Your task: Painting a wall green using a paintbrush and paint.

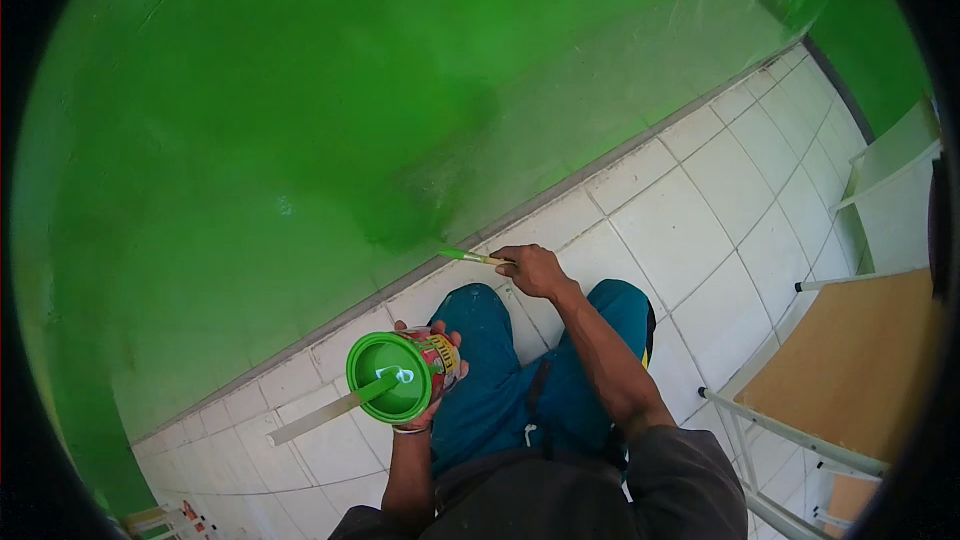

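Note:
My left hand (442, 360) is wrapped around an open paint can (442, 361) of green paint, tipped so its mouth shows. A pale stir stick (315, 421), coated green at its dipped end, leans out over the rim. In my right hand (531, 270) is a paintbrush (472, 258) by its wooden handle, its green bristles pointing left at the grey strip along the foot of the wall. Whether the bristles touch the wall, I cannot tell. The wall (300, 127) is green, with a paler, patchy band low down to the right.
White floor tiles (675, 217) run along the grey strip (585, 174) at the wall's foot. On the right stands furniture with a wooden panel (847, 360) and white metal frame, beside a white chair-like piece (896, 202). Another item (169, 521) sits at the lower left.

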### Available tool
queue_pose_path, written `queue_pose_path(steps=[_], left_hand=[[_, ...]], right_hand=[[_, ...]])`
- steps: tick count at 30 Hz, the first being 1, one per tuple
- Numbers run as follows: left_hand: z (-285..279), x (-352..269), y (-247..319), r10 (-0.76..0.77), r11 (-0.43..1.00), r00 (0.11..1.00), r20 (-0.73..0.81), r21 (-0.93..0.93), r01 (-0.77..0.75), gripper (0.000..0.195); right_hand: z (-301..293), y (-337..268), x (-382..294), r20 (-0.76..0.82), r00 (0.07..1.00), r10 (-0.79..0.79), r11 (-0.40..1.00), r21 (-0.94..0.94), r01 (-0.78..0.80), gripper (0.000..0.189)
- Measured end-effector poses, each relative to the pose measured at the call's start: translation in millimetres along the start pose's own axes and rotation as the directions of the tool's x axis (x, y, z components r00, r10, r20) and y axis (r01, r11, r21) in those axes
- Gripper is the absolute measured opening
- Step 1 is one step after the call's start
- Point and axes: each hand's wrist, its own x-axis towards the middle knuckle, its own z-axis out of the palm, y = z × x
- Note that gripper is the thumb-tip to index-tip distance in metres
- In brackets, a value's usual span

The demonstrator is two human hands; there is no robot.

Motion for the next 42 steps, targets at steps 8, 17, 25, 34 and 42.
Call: queue_pose_path(steps=[8, 17, 25, 34, 42], left_hand=[[-12, -5, 6, -0.003, 0.998, 1.0, -0.03, -0.064, 0.001, 0.045], [-29, -14, 11, 0.001, 0.998, 1.0, -0.004, -0.064, -0.001, 0.049], [-11, -19, 0, 0.058, 0.997, 0.998, -0.02, 0.056, -0.057, 0.048], [-10, -11, 0, 0.049, 0.995, 0.997, 0.055, 0.084, -0.053, 0.074], [-26, 8, -9, 0.038, 0.994, 0.994, 0.103, 0.095, -0.048, 0.087]], right_hand=[[-2, 2, 34, -0.063, 0.998, 0.026, 0.993, -0.112, -0.033, 0.027], [-16, 34, 37, -0.245, 0.955, 0.165, 0.983, -0.032, -0.178, 0.027], [-40, 59, 31, -0.388, 0.884, 0.261, 0.961, 0.022, -0.274, 0.027], [-113, 22, -50, -0.461, 0.844, 0.275, 0.952, 0.256, -0.17, 0.028], [-199, -227, -138, -0.025, 0.917, -0.398, 0.854, -0.376, 0.36, 0.035]])
